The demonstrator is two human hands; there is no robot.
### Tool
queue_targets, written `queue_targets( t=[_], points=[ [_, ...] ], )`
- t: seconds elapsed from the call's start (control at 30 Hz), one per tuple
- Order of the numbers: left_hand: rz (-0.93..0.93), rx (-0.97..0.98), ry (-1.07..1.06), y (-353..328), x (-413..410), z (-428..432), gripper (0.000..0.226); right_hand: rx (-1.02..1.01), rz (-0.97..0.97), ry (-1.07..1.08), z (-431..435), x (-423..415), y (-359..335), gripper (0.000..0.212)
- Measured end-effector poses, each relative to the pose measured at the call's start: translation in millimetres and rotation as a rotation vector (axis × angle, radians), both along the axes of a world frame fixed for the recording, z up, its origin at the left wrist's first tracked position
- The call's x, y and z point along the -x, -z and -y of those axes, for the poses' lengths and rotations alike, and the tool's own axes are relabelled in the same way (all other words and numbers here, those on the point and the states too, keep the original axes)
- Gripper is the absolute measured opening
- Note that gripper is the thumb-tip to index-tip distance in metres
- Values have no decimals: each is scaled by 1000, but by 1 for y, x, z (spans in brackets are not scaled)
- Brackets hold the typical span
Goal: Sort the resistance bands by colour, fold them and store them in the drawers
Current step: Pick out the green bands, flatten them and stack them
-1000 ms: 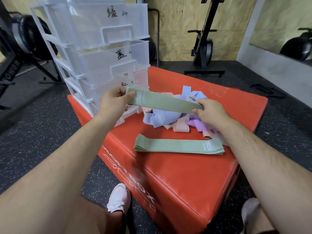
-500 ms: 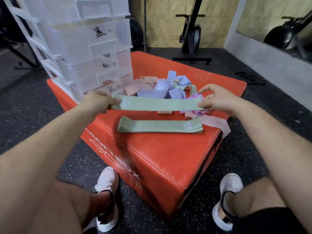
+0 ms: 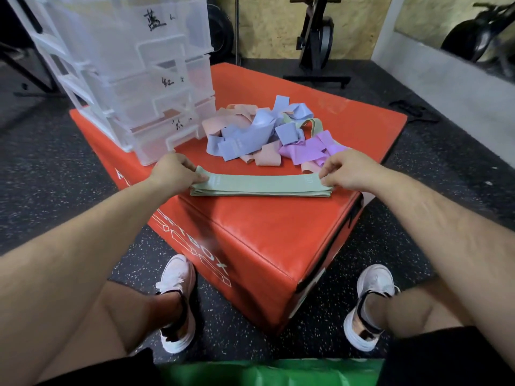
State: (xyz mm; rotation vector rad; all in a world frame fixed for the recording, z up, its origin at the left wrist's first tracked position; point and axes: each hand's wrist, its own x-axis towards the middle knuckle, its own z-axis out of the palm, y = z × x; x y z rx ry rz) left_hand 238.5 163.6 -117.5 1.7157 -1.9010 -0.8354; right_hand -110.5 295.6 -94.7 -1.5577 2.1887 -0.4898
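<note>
A flat stack of green resistance bands lies near the front edge of the orange padded box. My left hand pinches the top green band at its left end. My right hand pinches the same band at its right end, and the band rests on the stack. Behind it sits a tangled pile of blue, pink and purple bands, with one green band poking out. A clear plastic drawer unit with handwritten labels stands at the box's left rear, all drawers shut.
Black speckled rubber floor surrounds the box. My two white shoes stand in front of it. A green surface shows at the bottom edge. Exercise machines stand by the plywood wall behind.
Both hands have lowered the stretched green band from mid-air onto the green band lying on the box. My view has tilted further down.
</note>
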Motion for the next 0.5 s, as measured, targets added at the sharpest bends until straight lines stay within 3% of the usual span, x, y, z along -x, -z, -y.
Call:
queue_targets(
  t=[0.27,0.5],
  points=[
    [145,223,129,16,4,-3,31,16,-31,-15,-6,0,14,8],
    [251,193,148,13,3,-1,25,22,-90,-69,-16,-4,10,2]
  ],
)
